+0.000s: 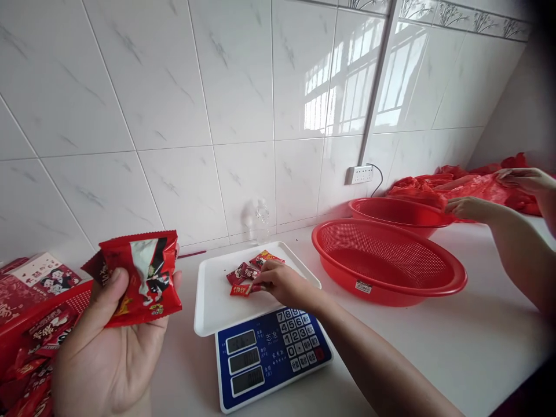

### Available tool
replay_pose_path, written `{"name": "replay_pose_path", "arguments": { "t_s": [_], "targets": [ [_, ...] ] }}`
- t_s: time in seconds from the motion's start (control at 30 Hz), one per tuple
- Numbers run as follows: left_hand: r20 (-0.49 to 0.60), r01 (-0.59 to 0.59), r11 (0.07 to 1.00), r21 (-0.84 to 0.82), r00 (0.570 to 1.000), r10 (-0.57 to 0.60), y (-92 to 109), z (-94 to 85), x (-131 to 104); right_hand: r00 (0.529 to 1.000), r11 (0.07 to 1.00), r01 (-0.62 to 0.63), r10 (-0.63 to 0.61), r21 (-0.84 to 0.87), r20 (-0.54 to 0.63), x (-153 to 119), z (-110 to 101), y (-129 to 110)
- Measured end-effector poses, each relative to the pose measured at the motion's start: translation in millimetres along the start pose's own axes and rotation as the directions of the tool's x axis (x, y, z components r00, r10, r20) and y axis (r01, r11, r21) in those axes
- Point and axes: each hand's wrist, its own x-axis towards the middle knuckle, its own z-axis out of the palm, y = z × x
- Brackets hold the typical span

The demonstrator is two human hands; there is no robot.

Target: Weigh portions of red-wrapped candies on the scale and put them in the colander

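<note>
My left hand (pixel 115 353) is raised at the lower left, closed on red snack packets (pixel 152 284). One printed packet faces me, and a darker one shows behind it. On the white tray (pixel 212 307) of a digital weighing scale (pixel 271 359) lie several small red packets (pixel 247 271). My right hand (pixel 286 284) reaches over that tray, its fingers pinched on a small red packet (pixel 257 286) at the edge of the pile. The scale's blue keypad and display panel faces me; its readings are too faint to make out.
A red basket (pixel 8 336) of packets stands at the left, beside a printed box (pixel 43 272). Two red perforated baskets (pixel 391 292) are right of the scale. Another person's hands (pixel 473 208) handle red plastic bags (pixel 464 185). A clear bottle (pixel 262 220) stands by the tiled wall.
</note>
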Motion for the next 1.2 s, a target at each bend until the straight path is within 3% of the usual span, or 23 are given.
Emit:
{"name": "replay_pose_path", "arguments": {
  "t_s": [0.1,0.23,0.37,0.47,0.6,0.83,0.9,1.0,1.1,1.2],
  "targets": [
    [-0.051,-0.002,1.0,0.009,0.999,0.003,-2.1,8.5,-5.4,0.976,0.994,-0.094,0.08,-0.06,-0.203,-7.5,-23.3,14.4],
    [-0.094,0.012,1.0,-0.016,0.995,-0.013,-6.5,24.2,-14.4,0.9,0.914,-0.304,0.183,-0.269,-0.395,-36.7,-73.9,51.9],
    [-0.087,0.039,0.998,-0.046,0.995,-0.043,-10.3,32.3,-18.9,0.817,0.669,-0.564,0.367,-0.485,-0.444,-74.4,-112.0,88.2],
    [-0.081,0.056,0.996,-0.064,0.995,-0.061,-11.6,34.0,-20.2,0.789,0.562,-0.613,0.461,-0.555,-0.405,-89.5,-118.4,101.3],
    [-0.07,0.066,0.995,-0.074,0.995,-0.071,-11.8,34.2,-22.2,0.841,0.607,-0.534,0.452,-0.588,-0.298,-75.6,-99.0,90.8],
    [-0.053,0.037,0.999,-0.041,0.998,-0.039,-7.4,31.1,-25.5,0.95,0.85,-0.227,0.301,-0.475,0.084,-2.8,-30.2,24.0],
    [-0.043,0.019,0.999,-0.029,0.999,-0.02,-5.3,28.7,-26.0,0.954,0.893,-0.18,0.26,-0.412,0.149,14.9,-16.8,9.7],
    [-0.022,-0.001,0.999,-0.033,1.0,0.0,-1.7,24.7,-26.5,0.924,0.904,-0.199,0.301,-0.379,0.234,33.3,-5.3,0.0],
    [0.005,-0.007,0.999,-0.054,1.0,0.007,1.3,22.6,-26.3,0.9,0.907,-0.211,0.325,-0.364,0.29,41.1,0.9,0.3],
    [0.018,-0.027,0.997,-0.077,0.999,0.029,2.8,23.3,-25.6,0.918,0.918,-0.171,0.281,-0.359,0.281,41.4,4.8,1.6]
  ]
}}
